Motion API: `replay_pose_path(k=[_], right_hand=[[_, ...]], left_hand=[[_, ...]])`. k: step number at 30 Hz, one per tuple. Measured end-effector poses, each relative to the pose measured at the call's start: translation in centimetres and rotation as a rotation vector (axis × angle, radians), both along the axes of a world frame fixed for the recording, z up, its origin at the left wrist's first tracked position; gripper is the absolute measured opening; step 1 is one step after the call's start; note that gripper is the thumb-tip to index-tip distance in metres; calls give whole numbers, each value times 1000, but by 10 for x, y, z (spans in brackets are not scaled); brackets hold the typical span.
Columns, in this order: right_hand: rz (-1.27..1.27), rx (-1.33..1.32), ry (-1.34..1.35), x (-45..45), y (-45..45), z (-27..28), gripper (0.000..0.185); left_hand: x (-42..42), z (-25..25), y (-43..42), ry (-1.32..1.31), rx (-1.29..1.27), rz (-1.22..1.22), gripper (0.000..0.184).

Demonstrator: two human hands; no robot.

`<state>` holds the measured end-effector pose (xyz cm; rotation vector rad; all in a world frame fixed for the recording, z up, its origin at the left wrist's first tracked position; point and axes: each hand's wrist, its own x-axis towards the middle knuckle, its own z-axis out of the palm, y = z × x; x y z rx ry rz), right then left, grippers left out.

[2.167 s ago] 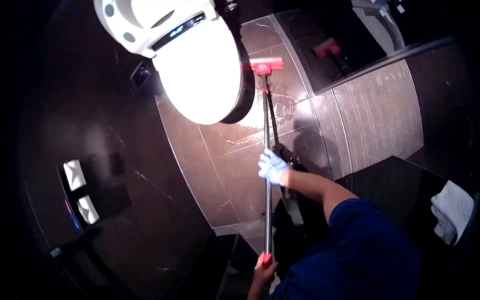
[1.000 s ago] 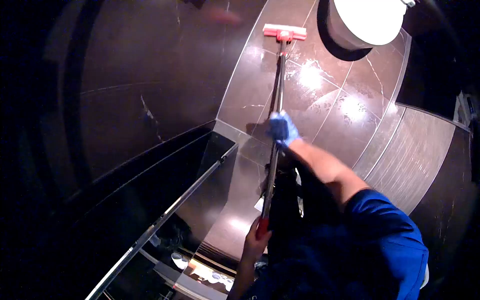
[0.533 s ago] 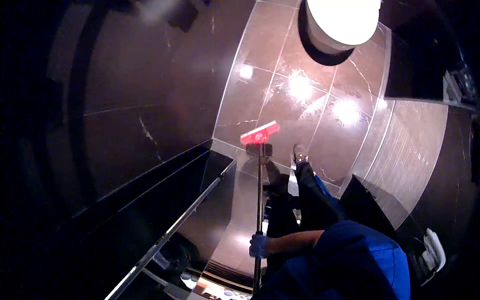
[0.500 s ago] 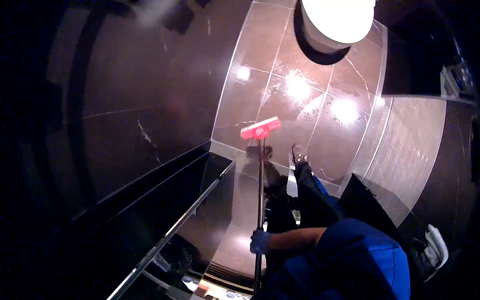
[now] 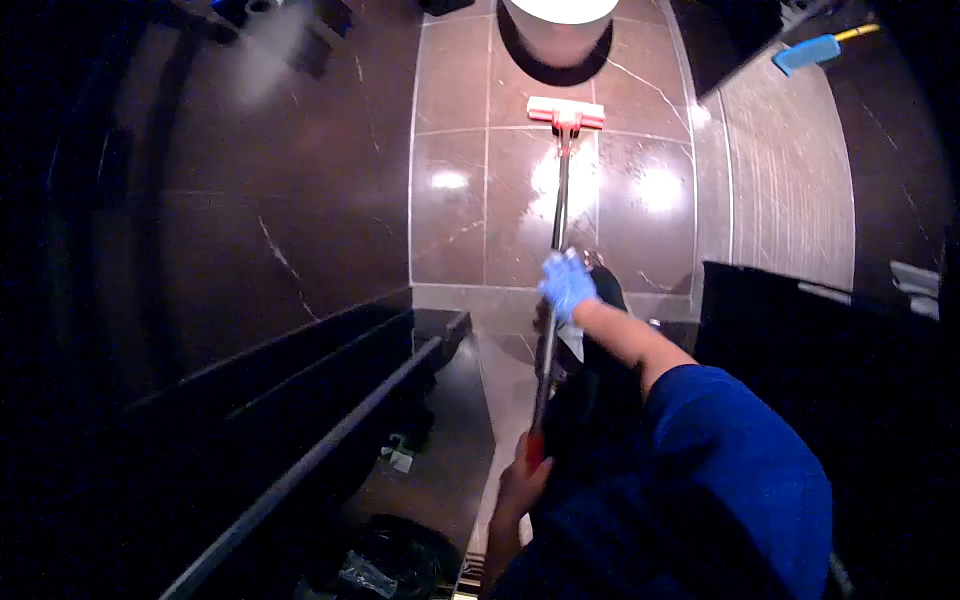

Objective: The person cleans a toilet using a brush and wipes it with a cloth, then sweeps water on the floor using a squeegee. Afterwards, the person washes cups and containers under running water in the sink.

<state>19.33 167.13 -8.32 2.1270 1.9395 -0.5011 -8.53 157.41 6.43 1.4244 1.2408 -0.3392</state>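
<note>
Holding red-headed pole (image 5: 562,195) near toilet edge (image 5: 560,48), left grip (image 5: 523,480), right grip (image 5: 569,285), floor (image 5: 450,225) alongside.

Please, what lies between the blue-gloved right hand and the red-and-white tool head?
In the head view, a slim metal pole runs from the gloved right hand to the tool head, above glossy brown floor tiles.

A white, rounded toilet (image 5: 560,40) stands at the top edge. At upper right, a yellow-handled blue tool with a flat head (image 5: 808,54) overlaps a pale grey, streaked panel (image 5: 785,160). Left, a dark brown, white-veined wall (image 5: 240,225).
</note>
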Motion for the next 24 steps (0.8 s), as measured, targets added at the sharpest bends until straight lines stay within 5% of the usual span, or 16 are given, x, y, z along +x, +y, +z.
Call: replay_pose_path(k=[5, 11, 13, 18, 21, 22, 23, 24], right_hand=[[304, 192, 392, -180, -126, 16, 11], [529, 306, 1506, -288, -196, 59, 6], [536, 351, 1638, -272, -181, 53, 7], [570, -169, 804, -99, -106, 25, 12], [135, 119, 92, 27, -84, -15, 12], [-43, 198, 80, 55, -87, -28, 13], [-192, 265, 90, 86, -90, -35, 14], [-331, 305, 80, 112, -90, -38, 15]], left_hand=[[-158, 71, -94, 286, -257, 213, 58], [-145, 102, -100, 410, -252, 287, 55], [-121, 101, -87, 412, -237, 275, 54], [-44, 72, -62, 292, -172, 162, 51], [19, 22, -46, -40, 73, -65, 50], [94, 18, -21, 39, -136, 7, 50], [141, -2, -9, -3, -266, 67, 31], [184, -22, -3, -53, -201, 18, 24]])
